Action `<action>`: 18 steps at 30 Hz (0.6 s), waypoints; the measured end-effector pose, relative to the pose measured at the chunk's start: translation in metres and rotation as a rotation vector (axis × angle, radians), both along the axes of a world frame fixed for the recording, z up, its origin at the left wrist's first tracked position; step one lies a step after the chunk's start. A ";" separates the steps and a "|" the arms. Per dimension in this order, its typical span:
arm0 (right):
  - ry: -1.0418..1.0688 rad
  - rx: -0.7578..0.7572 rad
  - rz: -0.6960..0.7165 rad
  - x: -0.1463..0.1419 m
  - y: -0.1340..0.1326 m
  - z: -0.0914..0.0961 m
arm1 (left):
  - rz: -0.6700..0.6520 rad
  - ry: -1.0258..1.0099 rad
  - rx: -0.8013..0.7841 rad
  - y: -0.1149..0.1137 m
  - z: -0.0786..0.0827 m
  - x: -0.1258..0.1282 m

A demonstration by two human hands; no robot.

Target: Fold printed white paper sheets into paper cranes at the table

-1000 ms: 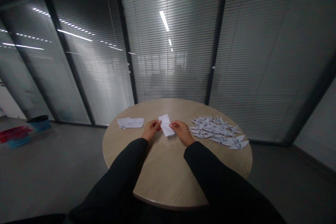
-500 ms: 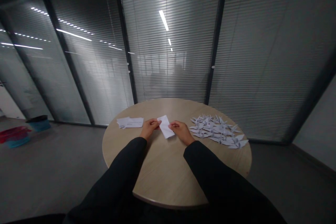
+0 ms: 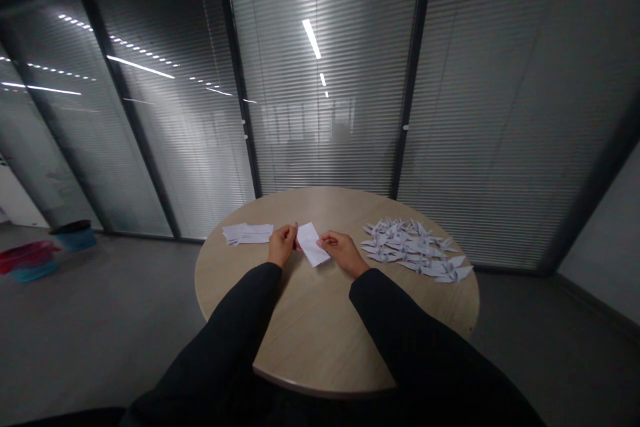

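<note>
On the round wooden table (image 3: 320, 320), your left hand (image 3: 283, 245) pinched one edge of a white paper strip (image 3: 311, 244). Your right hand (image 3: 343, 253) touched its other edge, grip unclear. Folded paper cranes (image 3: 413, 248) lay right of the strip, paper slips (image 3: 247, 233) left.

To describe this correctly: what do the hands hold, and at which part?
A white paper rectangle, apparently by its two long edges: the left hand at one side, the right hand at the other. How firmly cannot be told.
</note>
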State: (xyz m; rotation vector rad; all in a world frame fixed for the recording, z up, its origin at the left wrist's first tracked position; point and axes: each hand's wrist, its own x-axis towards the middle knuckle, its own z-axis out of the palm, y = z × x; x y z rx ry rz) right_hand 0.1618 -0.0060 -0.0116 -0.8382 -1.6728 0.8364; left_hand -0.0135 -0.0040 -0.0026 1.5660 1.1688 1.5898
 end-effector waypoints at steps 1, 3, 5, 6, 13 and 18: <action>-0.002 0.001 -0.002 0.001 0.000 0.000 | -0.019 -0.005 -0.010 -0.001 0.000 0.001; -0.005 0.002 -0.017 0.003 0.002 -0.002 | -0.102 -0.057 -0.051 -0.003 0.002 0.004; 0.002 0.003 -0.042 0.005 0.003 -0.003 | -0.221 -0.118 -0.117 -0.005 0.003 0.007; 0.007 0.002 -0.056 0.005 0.004 -0.003 | -0.275 -0.130 -0.150 -0.006 0.003 0.009; 0.035 -0.010 -0.073 0.006 0.003 0.000 | -0.384 -0.090 -0.220 -0.005 0.003 0.011; 0.040 -0.003 -0.072 0.005 0.001 0.001 | -0.322 -0.111 -0.242 -0.002 0.001 0.010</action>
